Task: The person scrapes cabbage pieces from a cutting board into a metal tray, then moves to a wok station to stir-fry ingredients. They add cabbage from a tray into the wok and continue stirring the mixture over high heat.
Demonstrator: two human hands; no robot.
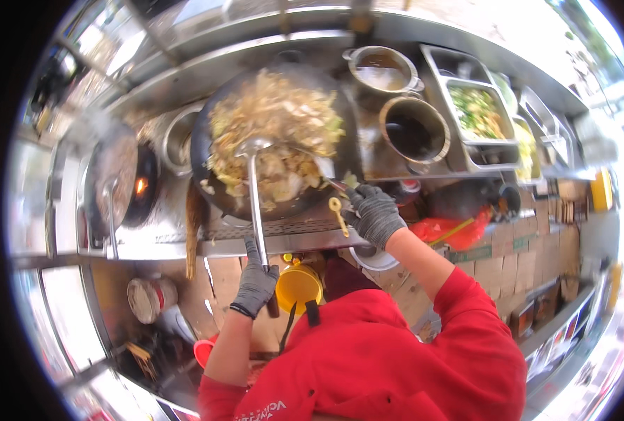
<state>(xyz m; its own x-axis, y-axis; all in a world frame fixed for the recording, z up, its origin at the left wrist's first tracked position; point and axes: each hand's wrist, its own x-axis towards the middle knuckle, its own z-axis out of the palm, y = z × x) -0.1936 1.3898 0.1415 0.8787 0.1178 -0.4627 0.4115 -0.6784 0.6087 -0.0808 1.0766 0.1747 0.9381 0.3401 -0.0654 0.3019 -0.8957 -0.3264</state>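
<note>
A wide black wok [222, 205] holds a heap of chopped, browned food [291, 110] with pale cabbage-like pieces. My left hand [254, 284], in a grey knit glove, grips the long handle of a metal ladle [255, 184], whose bowl rests among the food. My right hand [372, 213], gloved alike, is closed around the handle of a wok spatula [325, 167] at the wok's right side. Much of the spatula's handle is hidden by the glove. Beside that hand, a yellow perforated piece [338, 216] shows over the counter's front edge.
Two round pots [383, 71] [416, 130] of liquid stand right of the wok, then steel trays [477, 111] with chopped greens. On the left, a steaming second pan [114, 179] sits by a flame [142, 185]. A yellow bucket [298, 287] stands below the counter, near a red plastic bag [454, 231].
</note>
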